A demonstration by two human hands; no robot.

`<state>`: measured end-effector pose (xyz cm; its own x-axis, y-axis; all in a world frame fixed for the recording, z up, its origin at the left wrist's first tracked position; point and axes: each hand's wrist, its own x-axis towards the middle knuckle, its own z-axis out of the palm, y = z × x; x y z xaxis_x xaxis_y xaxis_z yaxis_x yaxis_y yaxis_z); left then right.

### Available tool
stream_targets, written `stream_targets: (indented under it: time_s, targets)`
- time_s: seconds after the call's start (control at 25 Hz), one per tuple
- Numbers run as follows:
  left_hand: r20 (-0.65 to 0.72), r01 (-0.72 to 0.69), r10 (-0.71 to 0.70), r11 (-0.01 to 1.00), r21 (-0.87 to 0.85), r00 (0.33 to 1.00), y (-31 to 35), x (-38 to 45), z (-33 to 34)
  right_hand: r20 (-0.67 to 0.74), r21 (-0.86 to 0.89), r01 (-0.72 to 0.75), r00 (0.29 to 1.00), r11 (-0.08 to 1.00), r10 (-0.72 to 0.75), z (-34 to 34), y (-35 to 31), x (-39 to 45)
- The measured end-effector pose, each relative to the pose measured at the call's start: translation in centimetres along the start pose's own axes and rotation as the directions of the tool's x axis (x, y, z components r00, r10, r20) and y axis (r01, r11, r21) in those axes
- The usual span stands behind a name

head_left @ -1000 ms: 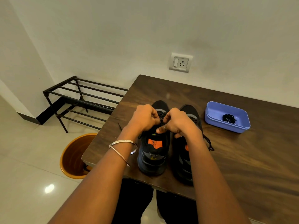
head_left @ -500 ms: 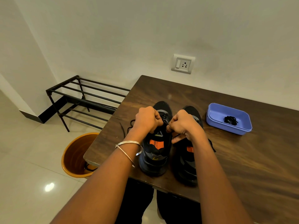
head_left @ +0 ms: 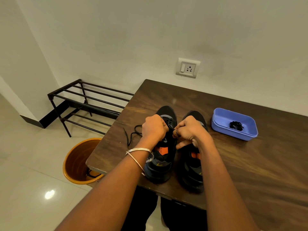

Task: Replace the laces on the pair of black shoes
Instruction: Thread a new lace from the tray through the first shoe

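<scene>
White walls (head_left: 116, 39) with a socket (head_left: 188, 68). A brown bench (head_left: 250, 164), a black rack (head_left: 86, 104) and an orange bin (head_left: 75, 160) stand on the shiny floor (head_left: 25, 180).

home entryway | shoe rack (head_left: 86, 104) | tiled floor (head_left: 25, 172) | wall socket (head_left: 188, 68)

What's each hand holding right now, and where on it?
Both the left hand and the right hand pinch the black lace up at the eyelets of the left-side shoe. Its loose end trails on the table.
</scene>
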<state>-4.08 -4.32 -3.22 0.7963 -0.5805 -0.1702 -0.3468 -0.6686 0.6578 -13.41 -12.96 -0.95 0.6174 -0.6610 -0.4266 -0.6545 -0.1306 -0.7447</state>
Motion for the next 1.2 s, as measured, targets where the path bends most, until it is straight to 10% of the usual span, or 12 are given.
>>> stream_targets:
  time_s: [0.44,0.64,1.0,1.2]
  targets:
    - [0.021,0.181,-0.181,0.958,-0.222,0.983,-0.3,0.2,0.5,0.112,-0.027,0.042,0.993,0.999,-0.039,-0.8,0.3,-0.1]
    - [0.104,0.145,-0.126,0.969,-0.199,0.987,-0.3,0.3,-0.1,-0.141,0.063,0.041,0.990,0.997,-0.032,0.6,0.4,1.9]
    - [0.193,-0.113,0.119,0.993,-0.042,0.974,-1.5,0.2,-3.2,-0.360,-0.295,0.000,0.926,0.956,-0.111,0.4,-2.1,0.9]
    - [0.261,-0.158,0.131,0.984,0.084,0.956,-1.6,0.0,-2.9,-0.585,0.087,0.478,0.735,0.874,-0.344,-3.4,-4.3,-2.2]
